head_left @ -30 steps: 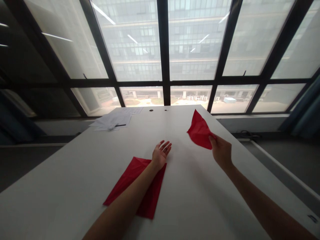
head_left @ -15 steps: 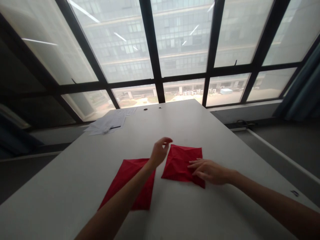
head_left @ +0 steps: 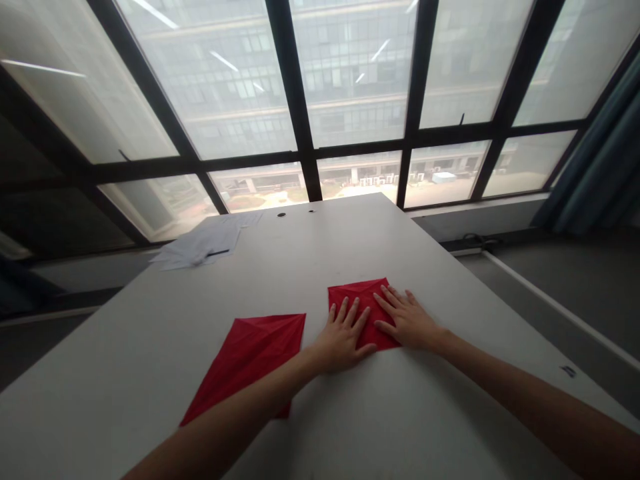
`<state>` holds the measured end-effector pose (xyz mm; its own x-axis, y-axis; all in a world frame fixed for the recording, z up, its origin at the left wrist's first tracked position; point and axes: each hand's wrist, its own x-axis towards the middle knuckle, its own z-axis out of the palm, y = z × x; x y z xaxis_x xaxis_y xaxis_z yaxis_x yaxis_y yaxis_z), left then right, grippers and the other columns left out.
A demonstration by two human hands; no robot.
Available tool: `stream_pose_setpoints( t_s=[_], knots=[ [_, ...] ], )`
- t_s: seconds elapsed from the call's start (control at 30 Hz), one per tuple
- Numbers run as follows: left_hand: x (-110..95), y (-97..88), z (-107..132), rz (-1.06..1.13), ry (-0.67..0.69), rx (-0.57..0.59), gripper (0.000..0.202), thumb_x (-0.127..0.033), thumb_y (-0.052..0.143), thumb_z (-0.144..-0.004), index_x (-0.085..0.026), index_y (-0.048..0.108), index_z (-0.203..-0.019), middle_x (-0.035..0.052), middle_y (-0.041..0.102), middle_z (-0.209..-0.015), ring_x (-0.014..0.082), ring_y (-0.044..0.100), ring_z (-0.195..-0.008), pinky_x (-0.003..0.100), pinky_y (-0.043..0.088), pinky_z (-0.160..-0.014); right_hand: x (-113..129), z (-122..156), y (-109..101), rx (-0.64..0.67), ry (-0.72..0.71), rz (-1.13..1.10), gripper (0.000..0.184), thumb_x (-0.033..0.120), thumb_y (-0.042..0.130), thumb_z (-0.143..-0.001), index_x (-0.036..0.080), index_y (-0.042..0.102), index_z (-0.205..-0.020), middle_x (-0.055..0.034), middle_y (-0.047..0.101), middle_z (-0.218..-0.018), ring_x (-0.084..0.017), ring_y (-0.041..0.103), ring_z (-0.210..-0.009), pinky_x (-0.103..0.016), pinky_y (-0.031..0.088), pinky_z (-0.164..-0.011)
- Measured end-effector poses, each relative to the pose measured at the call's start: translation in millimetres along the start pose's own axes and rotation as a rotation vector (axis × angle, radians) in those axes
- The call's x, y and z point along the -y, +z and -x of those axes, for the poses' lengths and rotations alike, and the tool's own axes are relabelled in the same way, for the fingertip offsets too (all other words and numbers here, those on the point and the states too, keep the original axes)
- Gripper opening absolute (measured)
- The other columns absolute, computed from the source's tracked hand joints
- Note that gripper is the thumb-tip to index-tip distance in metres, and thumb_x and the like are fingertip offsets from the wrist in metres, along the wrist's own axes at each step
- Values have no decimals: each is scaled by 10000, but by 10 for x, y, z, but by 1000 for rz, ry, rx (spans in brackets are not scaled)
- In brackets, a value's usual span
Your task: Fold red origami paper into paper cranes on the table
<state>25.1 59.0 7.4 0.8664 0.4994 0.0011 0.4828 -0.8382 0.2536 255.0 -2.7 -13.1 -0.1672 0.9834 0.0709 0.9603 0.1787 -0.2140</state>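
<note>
Spread and gripping nothing, the left hand (head_left: pixel 345 339) and right hand (head_left: pixel 409 319) lie flat on the smaller red sheet (head_left: pixel 371 330) on the desk (head_left: pixel 320 257). The larger red sheet (head_left: pixel 255 355) lies at the smaller's eight o'clock.

Papers (head_left: pixel 203 239) lie spread at the far left of a white table (head_left: pixel 125 353), a dark strip (head_left: pixel 219 253) resting on them, before a black-framed window (head_left: pixel 291 80). 2 dark spots (head_left: pixel 281 215) mark the table's far end. Blue curtains (head_left: pixel 587 167) hang at either side; outside stands a pale building (head_left: pixel 355 87).
</note>
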Motion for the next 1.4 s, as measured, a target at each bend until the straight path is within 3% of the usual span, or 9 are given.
stream_pose_setpoints(
  t_s=[0.1, 0.2, 0.37, 0.63, 0.83, 1.0, 1.13, 1.23, 1.4],
  knots=[
    [101, -156, -138, -2, 39, -12, 662, -658, 414, -928, -301, 395, -1485, 95, 333, -1575, 377, 259, -1457, 585, 249, -1146, -47, -18, -32, 20, 4, 28, 752, 645, 310, -953, 210, 215, -1558, -133, 155, -1622, -315, 108, -1504, -611, 67, -1170],
    [305, -289, -405, 101, 78, -282, 372, -425, 459, -990, -283, 581, -1310, 34, 611, -1349, 198, 568, -1235, 331, 416, -1088, -9, -22, 4, -1, 36, 39, 758, 660, 277, -952, 211, 209, -1560, -146, 150, -1620, -327, 114, -1501, -627, 62, -1162],
    [697, -278, -674, 92, -79, -468, 288, -271, 438, -991, -211, 636, -1191, 60, 689, -1189, 198, 634, -1104, 341, 485, -1006, 14, -9, 36, -19, 52, 22, 753, 671, 288, -946, 237, 217, -1558, -128, 156, -1622, -314, 133, -1500, -610, 64, -1170],
    [1048, -297, -36, 44, -341, -638, 338, -264, 358, -999, -150, 654, -1116, 116, 703, -1112, 242, 653, -1046, 416, 494, -974, 54, 11, 2, -6, 33, -15, 773, 675, 313, -940, 221, 216, -1558, -128, 158, -1625, -316, 113, -1503, -608, 43, -1173],
    [594, -187, 80, 28, -204, -477, 348, -321, 432, -982, -233, 630, -1254, 49, 653, -1294, 194, 581, -1228, 334, 406, -1095, 191, 38, 29, -4, -1, 8, 767, 669, 323, -942, 221, 223, -1556, -137, 167, -1622, -316, 115, -1503, -612, 28, -1167],
    [522, -13, 103, -132, -202, -163, 741, -627, 355, -954, -170, 291, -1534, 127, 265, -1592, 296, 220, -1486, 545, 175, -1192, 192, 52, 24, 13, 23, 34, 758, 671, 300, -947, 232, 208, -1558, -134, 158, -1624, -311, 107, -1505, -619, 19, -1161],
    [700, -85, 156, -166, -360, -148, 734, -630, 296, -966, -169, 279, -1537, 148, 251, -1591, 344, 194, -1485, 645, 129, -1157, 186, 46, 26, 28, 37, 43, 759, 677, 281, -948, 238, 187, -1561, -120, 125, -1630, -304, 88, -1508, -627, 20, -1158],
    [654, -156, 127, -183, -405, -260, 661, -520, 219, -1015, -98, 311, -1516, 178, 299, -1572, 308, 178, -1494, 574, 132, -1189, 209, 47, 48, 32, 34, 51, 758, 675, 277, -949, 234, 195, -1559, -126, 130, -1628, -300, 86, -1509, -624, 10, -1159],
    [388, -106, 109, -147, -78, -213, 725, -590, 289, -987, -168, 175, -1565, 119, 193, -1619, 247, 130, -1509, 454, 138, -1219, 148, 79, -24, 65, 24, 3, 759, 667, 299, -950, 234, 179, -1562, -115, 109, -1632, -291, 57, -1511, -614, -2, -1169]
  ],
)
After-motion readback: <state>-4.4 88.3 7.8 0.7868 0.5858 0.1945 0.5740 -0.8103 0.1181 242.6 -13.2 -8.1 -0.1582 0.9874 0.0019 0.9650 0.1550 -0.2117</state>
